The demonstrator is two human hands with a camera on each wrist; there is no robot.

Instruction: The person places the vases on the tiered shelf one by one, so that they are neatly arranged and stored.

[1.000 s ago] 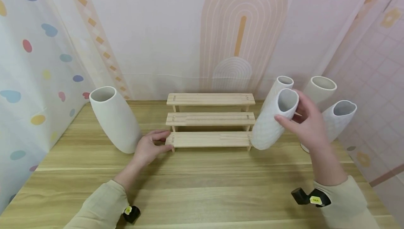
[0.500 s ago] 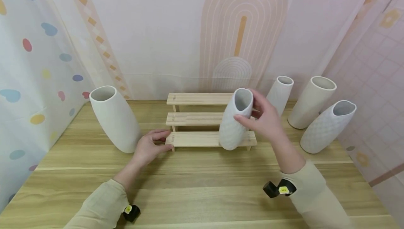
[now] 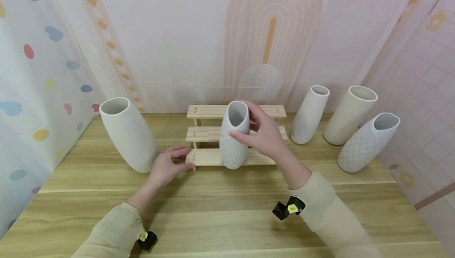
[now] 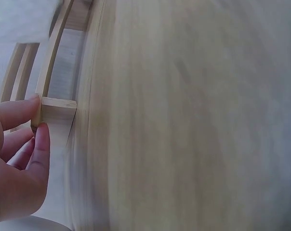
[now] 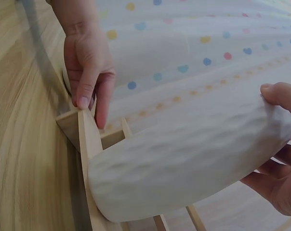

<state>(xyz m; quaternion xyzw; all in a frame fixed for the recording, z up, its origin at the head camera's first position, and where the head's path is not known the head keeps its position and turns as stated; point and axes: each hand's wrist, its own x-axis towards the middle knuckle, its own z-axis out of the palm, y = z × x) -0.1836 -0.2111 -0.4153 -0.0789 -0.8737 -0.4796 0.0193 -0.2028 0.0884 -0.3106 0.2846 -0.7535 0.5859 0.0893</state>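
Observation:
My right hand (image 3: 264, 133) grips a white dimpled vase (image 3: 232, 147) near its wavy rim, thumb in front and fingers behind. The vase stands over the middle of the lowest step of a three-tier wooden display stand (image 3: 202, 157). Its base is right at that step's board in the right wrist view, where the vase (image 5: 184, 159) leans across. With thumb and fingers, my left hand (image 3: 170, 166) pinches the left end of the lowest step. The left wrist view shows these fingertips (image 4: 42, 132) on the board's end, just above its leg.
A smooth white vase (image 3: 129, 137) stands close left of my left hand. At the right stand a slim white vase (image 3: 309, 115), a cream cylindrical vase (image 3: 350, 117) and another dimpled vase (image 3: 364, 145). The wooden table (image 3: 227, 210) meets a patterned curtain (image 3: 177, 44) behind.
My right hand has carried the dimpled vase leftward, from the stand's right end to the middle of its lowest step. The left hand keeps its hold on the stand.

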